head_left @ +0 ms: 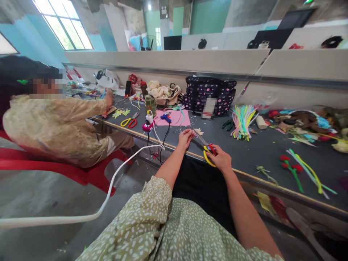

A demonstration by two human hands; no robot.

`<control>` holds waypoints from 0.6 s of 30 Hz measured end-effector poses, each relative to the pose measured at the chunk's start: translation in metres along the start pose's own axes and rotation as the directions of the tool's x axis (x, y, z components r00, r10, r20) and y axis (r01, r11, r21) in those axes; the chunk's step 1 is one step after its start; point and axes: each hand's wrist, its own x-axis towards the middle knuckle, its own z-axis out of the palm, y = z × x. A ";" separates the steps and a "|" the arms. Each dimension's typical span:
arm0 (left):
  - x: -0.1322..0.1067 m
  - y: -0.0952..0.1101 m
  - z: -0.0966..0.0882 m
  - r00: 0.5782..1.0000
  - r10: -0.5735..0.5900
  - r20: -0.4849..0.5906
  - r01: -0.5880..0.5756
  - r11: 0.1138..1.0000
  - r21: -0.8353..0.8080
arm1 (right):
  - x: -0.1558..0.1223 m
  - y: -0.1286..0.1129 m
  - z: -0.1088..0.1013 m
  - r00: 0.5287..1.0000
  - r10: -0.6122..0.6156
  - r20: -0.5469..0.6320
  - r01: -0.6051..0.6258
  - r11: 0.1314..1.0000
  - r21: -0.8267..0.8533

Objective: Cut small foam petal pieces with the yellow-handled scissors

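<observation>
My right hand (pixel 222 159) grips scissors (pixel 203 142) with one red and one yellow handle, held over the table's front edge. Their handles stand apart, and the blades point up and left toward my left hand (pixel 186 139). The fingers of that hand are pinched together close to the blade tips; what they hold, if anything, is too small to make out. Just beyond the blades lies a small pile of pale cut pieces (pixel 199 131). Left of it, a blue glue gun (pixel 165 117) rests on a pink sheet (pixel 178 119).
A white cable (pixel 127 158) crosses in front of the table to a power strip (pixel 148 125). Other scissors (pixel 130 120) lie at left, near a seated co-worker (pixel 57 127). A dark bag (pixel 209 95), bundled pipe cleaners (pixel 243 122) and red fuzzy flowers (pixel 290 165) occupy the tabletop.
</observation>
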 end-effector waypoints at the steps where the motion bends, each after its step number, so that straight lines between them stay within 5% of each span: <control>1: 0.000 0.000 0.000 1.000 0.000 -0.003 0.000 1.000 0.000 | 0.000 0.000 0.000 1.000 0.001 0.002 -0.001 1.000 0.000; 18: 0.007 -0.002 -0.008 1.000 -0.005 -0.022 0.006 0.999 0.041 | -0.003 -0.006 -0.002 0.999 -0.048 0.014 0.049 0.990 -0.132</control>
